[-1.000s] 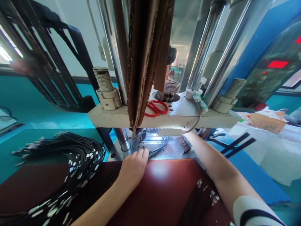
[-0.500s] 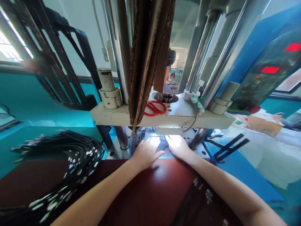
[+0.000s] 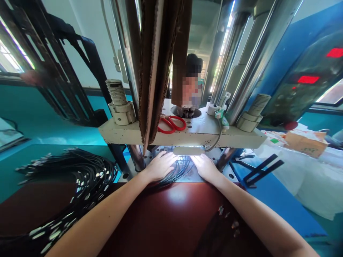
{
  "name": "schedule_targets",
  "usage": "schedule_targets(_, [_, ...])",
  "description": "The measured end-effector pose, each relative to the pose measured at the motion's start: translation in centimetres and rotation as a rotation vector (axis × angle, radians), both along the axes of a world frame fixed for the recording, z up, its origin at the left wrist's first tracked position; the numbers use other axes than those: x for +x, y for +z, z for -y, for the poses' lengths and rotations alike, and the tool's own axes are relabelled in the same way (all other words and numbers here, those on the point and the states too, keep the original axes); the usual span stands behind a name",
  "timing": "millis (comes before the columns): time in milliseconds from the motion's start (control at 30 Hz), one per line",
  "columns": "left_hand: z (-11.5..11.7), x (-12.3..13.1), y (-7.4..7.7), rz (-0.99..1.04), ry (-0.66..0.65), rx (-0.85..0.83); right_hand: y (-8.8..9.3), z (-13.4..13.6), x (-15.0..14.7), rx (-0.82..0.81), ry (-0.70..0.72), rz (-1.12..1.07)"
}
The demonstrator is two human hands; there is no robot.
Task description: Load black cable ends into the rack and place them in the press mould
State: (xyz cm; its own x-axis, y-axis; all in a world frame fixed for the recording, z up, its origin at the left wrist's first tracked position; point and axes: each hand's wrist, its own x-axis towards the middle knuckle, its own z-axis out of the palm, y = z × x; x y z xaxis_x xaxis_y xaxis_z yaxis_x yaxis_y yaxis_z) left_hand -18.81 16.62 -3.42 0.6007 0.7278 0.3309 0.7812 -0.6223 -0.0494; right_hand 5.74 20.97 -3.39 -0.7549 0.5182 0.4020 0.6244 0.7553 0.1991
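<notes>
Both my hands reach under the cream upper plate [image 3: 235, 137] of a press, onto its lit metal bed [image 3: 227, 171]. My left hand [image 3: 160, 166] rests fingers-down on a bunch of thin black cables [image 3: 175, 172] that fan out across the bed. My right hand [image 3: 205, 166] lies flat just right of the same cables, touching their ends; whether it grips them is hidden by glare. A dark red mat [image 3: 174, 221] lies under my forearms.
A large bundle of black cables with metal ends [image 3: 80, 185] lies at left. Red scissors [image 3: 171, 124] sit on the upper plate. Hanging cardboard [image 3: 155, 64] and steel columns [image 3: 241, 57] rise above. Another person's head shows behind the press. A panel with red lights [image 3: 308, 80] stands at right.
My right hand came back from the right side of the bed to the centre. My left hand slid forward onto the black cables, which now spread between both hands.
</notes>
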Motion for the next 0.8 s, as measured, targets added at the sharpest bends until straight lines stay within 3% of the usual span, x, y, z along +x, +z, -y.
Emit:
schedule_targets(300, [-1.2, 2.7, 2.8, 0.054, 0.053, -0.030, 0.8, -0.7, -1.4, -0.123, 0.039, 0.003])
schedule_targets(500, [-1.3, 1.6, 2.0, 0.007, 0.093, -0.010, 1.2, -0.9, -1.5, -0.151, 0.083, -0.015])
schedule_targets(700, [-1.5, 2.1, 1.7, 0.060, 0.103, -0.019, 1.7, -1.0, -1.7, -0.253, 0.019, -0.016])
schedule_targets(800, [-2.2, 1.4, 1.9, 0.189, 0.235, -0.055, 1.9, -2.4, -1.4, -0.323, -0.078, -0.023])
